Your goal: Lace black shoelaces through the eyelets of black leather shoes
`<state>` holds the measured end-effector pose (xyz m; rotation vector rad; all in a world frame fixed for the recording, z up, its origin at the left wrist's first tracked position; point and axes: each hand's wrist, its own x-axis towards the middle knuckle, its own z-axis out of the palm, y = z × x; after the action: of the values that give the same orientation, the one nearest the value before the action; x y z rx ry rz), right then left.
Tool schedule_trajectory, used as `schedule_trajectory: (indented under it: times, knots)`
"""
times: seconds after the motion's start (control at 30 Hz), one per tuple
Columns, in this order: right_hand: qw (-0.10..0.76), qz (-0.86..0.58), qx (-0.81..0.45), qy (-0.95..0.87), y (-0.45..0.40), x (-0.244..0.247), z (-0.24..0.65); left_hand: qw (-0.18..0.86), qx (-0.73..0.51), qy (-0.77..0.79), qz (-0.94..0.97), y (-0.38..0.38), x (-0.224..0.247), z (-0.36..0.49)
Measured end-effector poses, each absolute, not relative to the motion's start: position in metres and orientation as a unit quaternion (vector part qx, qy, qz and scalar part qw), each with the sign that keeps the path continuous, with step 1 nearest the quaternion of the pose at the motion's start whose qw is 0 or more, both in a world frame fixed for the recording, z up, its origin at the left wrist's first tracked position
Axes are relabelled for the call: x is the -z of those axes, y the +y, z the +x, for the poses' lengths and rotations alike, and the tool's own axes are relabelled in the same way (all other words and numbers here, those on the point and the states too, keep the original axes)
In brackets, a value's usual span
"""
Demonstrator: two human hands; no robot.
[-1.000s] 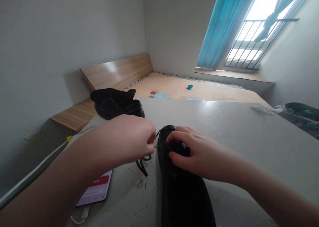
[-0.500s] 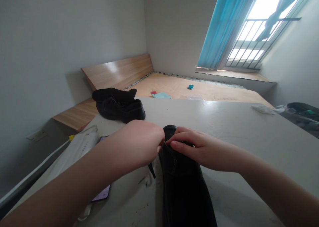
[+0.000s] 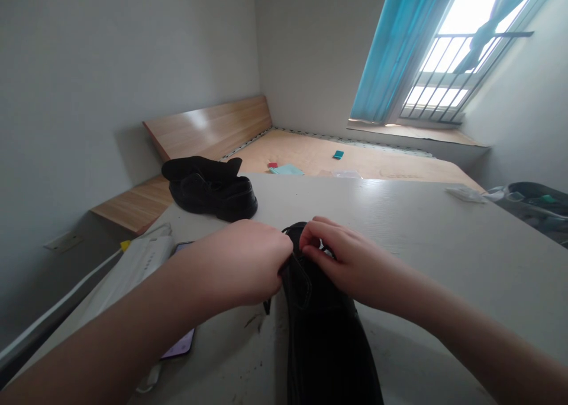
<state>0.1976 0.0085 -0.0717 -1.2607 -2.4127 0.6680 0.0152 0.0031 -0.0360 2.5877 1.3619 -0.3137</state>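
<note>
Two bare hands are busy at the top of a black leather shoe (image 3: 322, 340). The left hand (image 3: 242, 264) is closed and pressed up against the shoe. Its fingers are hidden, so I cannot tell what it is gripping. A short bit of black lace (image 3: 267, 306) pokes out just below it. The right hand (image 3: 339, 257) is curled over the far end of the shoe and grips it there, with its fingers (image 3: 313, 236) bent down on top.

The shoe lies on its side or sole, I cannot tell which, on a pale gray table (image 3: 412, 227), with its toe end hidden by the hands. Another black shoe (image 3: 210, 192) lies on the far left of the table, well apart from the hands. Near the left edge are a white cloth bag (image 3: 137, 269) and a phone (image 3: 183, 344), which is partly under the left arm. A small white packet (image 3: 465, 195) sits at the far right edge.

Past the table is a wooden bed board (image 3: 337, 162). Blue curtains (image 3: 397, 50) hang by a bright barred window (image 3: 461, 55).
</note>
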Motion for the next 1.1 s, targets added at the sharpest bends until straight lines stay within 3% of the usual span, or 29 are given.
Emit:
schedule_trajectory:
  times: [0.2,0.3,0.4,0.5,0.67,0.83,1.1]
  knots:
    - [0.361,-0.373,-0.4,-0.755,0.007,0.041,0.214,0.142,0.004,0.479,0.866,0.005,0.027,0.011]
    - [0.426,-0.325,-0.471,-0.701,0.002,0.026,0.22,0.164,-0.12,0.458,0.865,0.003,0.015,0.015]
    - [0.455,-0.337,-0.463,-0.681,0.001,0.022,0.222,0.2,-0.271,0.424,0.841,-0.001,0.004,0.021]
    - [0.444,-0.359,-0.439,-0.694,0.004,0.028,0.219,0.21,-0.318,0.393,0.837,-0.004,0.0,0.023]
    - [0.381,-0.377,-0.45,-0.714,0.011,0.035,0.218,0.093,-0.259,0.432,0.859,0.001,0.007,0.021]
    - [0.258,-0.444,-0.478,-0.712,0.014,0.036,0.224,0.096,-0.203,0.417,0.881,0.008,0.014,0.02]
    - [0.346,-0.384,-0.653,-0.553,0.013,0.047,0.221,0.143,-0.22,0.463,0.847,0.011,0.015,0.02]
